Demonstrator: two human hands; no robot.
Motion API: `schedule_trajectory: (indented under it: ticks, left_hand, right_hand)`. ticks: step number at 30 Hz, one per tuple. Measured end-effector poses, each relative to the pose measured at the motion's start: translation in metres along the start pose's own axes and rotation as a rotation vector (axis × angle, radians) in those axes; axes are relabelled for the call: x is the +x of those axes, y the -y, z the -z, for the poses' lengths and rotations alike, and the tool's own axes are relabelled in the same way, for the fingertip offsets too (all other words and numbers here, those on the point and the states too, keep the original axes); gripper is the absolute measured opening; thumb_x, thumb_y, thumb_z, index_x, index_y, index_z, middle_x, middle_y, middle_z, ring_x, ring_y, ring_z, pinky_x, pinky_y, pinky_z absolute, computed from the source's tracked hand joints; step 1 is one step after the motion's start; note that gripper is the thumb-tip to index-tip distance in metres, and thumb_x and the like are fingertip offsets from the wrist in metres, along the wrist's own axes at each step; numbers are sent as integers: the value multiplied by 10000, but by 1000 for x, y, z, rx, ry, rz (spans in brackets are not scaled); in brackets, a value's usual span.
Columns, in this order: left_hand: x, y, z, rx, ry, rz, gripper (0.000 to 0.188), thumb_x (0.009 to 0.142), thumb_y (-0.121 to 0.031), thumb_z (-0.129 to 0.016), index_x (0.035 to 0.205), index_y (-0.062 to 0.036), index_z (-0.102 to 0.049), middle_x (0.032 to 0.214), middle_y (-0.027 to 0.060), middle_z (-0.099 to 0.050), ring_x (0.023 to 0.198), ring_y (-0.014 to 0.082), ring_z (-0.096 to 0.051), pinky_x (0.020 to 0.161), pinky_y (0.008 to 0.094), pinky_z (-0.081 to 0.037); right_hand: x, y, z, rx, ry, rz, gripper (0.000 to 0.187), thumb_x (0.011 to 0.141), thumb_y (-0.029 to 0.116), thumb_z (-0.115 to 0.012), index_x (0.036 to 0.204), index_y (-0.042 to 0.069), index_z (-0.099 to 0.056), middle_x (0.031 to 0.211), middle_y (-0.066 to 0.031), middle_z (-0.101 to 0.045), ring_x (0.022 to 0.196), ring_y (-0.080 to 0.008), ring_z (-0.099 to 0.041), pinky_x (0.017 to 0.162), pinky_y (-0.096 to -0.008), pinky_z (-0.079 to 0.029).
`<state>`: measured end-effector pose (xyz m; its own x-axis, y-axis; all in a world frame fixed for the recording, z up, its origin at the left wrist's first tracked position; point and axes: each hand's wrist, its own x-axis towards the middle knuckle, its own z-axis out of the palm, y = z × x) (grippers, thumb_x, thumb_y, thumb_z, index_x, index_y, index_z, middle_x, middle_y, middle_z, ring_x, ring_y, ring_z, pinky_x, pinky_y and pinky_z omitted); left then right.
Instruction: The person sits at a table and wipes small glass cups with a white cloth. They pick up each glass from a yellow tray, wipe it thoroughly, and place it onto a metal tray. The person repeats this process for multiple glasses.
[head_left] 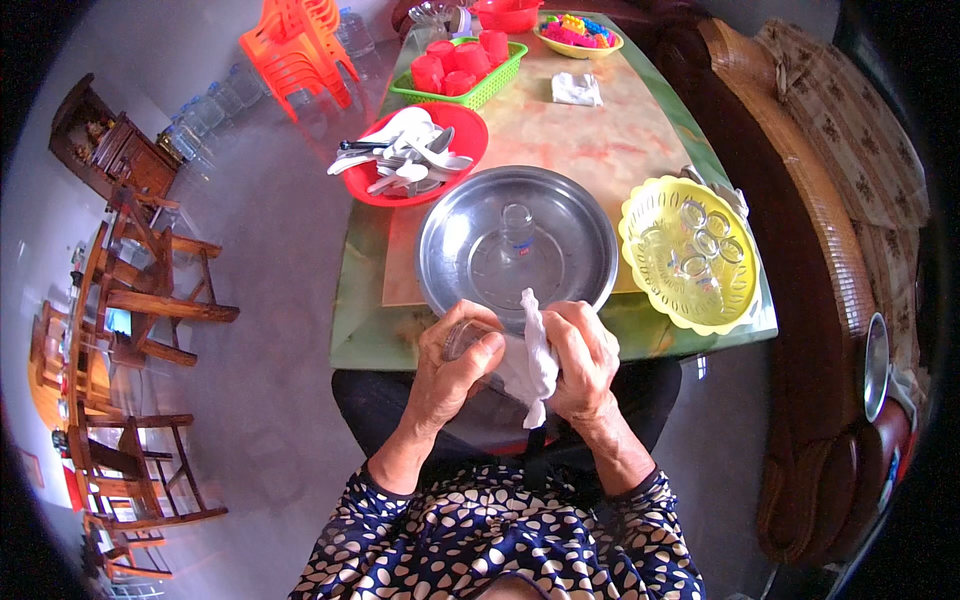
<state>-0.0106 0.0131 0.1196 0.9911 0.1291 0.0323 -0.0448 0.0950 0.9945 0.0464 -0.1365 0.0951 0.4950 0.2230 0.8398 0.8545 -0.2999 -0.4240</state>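
Note:
My left hand [447, 362] is wrapped round a small clear glass [463, 338] just over the table's near edge. Beside it, my right hand [585, 362] grips a white cloth [540, 358], which hangs down between the two hands and spreads toward the glass. Whether the cloth reaches inside the glass, I cannot tell. Right behind my hands stands a wide metal basin [452, 258], with one clear glass [517, 232] upright in it. To the right, several clear glasses [706, 242] sit in a yellow scalloped plastic tray [652, 282].
A red bowl [472, 128] heaped with white and metal spoons [410, 152] stands back left. Beyond it are a green basket [497, 88] of red cups, a bowl of colourful blocks [580, 35] and a folded white cloth [576, 90]. A brown sofa [745, 180] lines the right side.

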Motion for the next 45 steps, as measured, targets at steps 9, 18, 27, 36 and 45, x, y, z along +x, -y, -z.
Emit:
schedule_trajectory:
  ticks: [9,18,27,36,45]
  left_hand:
    - [-2,11,-4,3,-116,-208,250,802,-159,-622,961,3,-519,764,31,-552,660,63,-499,590,206,-430]
    - [-1,33,5,-19,-239,-258,269,795,-166,-620,985,1,-528,796,40,-567,681,72,-514,613,211,-432]
    - [-10,36,8,-70,-348,-64,298,841,-255,-606,1020,-35,-512,829,30,-577,625,59,-492,539,188,-400]
    - [-13,39,-11,-93,-350,-162,406,864,-367,-606,1064,-38,-479,827,39,-587,560,51,-470,480,180,-382]
    - [-14,48,-16,-293,-240,-38,422,888,-395,-559,1097,-43,-457,861,91,-611,549,68,-484,460,195,-392]
  right_hand:
    - [-9,1,-8,671,321,-730,306,715,147,-719,952,20,-574,815,-58,-607,755,-110,-576,657,-269,-465]
    - [-45,-1,-11,1086,492,-1088,274,798,67,-650,1060,29,-581,913,-45,-612,780,-102,-575,696,-218,-483]
    - [-39,9,4,614,207,-843,370,799,97,-514,1151,-9,-478,1010,-130,-530,931,-206,-533,826,-317,-436]
    - [-40,25,-8,393,212,-524,379,863,229,-566,1159,4,-493,1213,-198,-334,1135,-334,-361,976,-417,-326]
    - [-48,11,1,817,68,-657,255,710,112,-705,928,44,-592,1014,-75,-452,1026,-202,-424,882,-324,-377]
